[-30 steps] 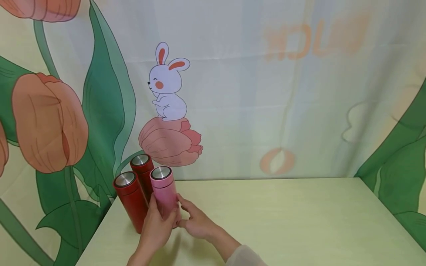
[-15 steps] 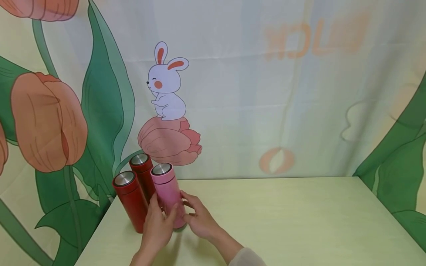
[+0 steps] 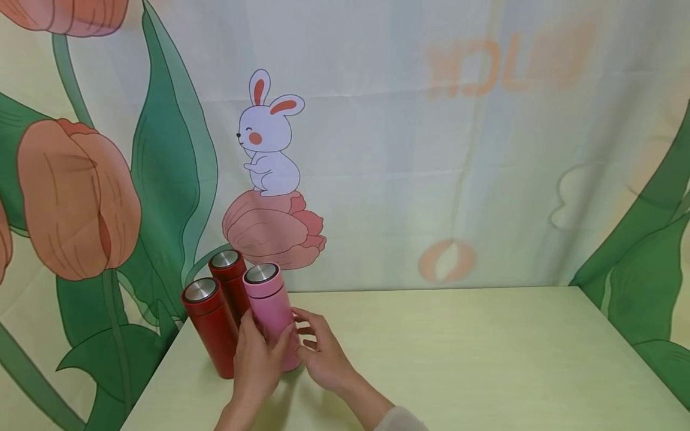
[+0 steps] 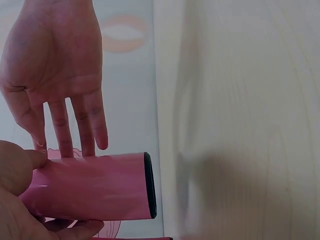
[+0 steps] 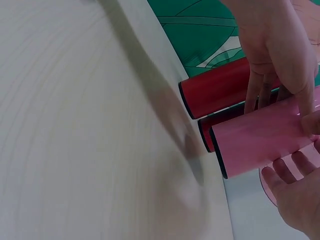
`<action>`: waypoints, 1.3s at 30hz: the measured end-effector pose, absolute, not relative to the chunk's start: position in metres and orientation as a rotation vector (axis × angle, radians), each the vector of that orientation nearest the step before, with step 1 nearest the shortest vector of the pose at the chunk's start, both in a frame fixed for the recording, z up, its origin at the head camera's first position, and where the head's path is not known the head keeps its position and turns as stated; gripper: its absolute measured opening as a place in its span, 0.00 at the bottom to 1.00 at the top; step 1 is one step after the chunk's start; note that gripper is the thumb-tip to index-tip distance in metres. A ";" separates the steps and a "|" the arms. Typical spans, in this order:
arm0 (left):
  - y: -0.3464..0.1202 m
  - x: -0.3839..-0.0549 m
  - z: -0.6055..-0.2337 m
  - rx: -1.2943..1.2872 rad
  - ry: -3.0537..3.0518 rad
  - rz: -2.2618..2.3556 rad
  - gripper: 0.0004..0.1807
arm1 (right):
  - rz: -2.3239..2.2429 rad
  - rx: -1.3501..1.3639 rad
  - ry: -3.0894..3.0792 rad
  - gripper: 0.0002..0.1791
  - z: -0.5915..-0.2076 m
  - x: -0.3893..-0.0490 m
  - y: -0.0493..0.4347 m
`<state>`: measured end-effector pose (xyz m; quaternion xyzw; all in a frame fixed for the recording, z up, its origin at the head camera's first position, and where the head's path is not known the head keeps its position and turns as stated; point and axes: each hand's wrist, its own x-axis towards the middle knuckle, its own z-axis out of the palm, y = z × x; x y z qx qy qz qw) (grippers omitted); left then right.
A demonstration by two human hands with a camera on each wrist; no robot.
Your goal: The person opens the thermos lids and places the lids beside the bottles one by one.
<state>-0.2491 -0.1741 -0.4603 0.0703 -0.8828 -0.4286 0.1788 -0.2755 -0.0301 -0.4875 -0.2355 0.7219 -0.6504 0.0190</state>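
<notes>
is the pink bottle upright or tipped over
The pink bottle is upright: its silver top faces up in the head view.

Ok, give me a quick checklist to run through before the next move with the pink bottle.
1. Left hand gripping pink bottle: ok.
2. Right hand curled firmly round it: not ok, fingers look nearly straight.
3. Cap on: ok.
4. Base lifted off table: cannot tell.
5. Front red bottle and rear red bottle standing: ok.

Pale table [image 3: 463, 359]; two red bottles [image 3: 212, 332] standing upon.
</notes>
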 end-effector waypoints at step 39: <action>-0.136 -0.236 -0.453 0.104 -2.478 -1.229 0.47 | -2.160 -0.667 2.264 0.34 -0.488 -0.280 0.002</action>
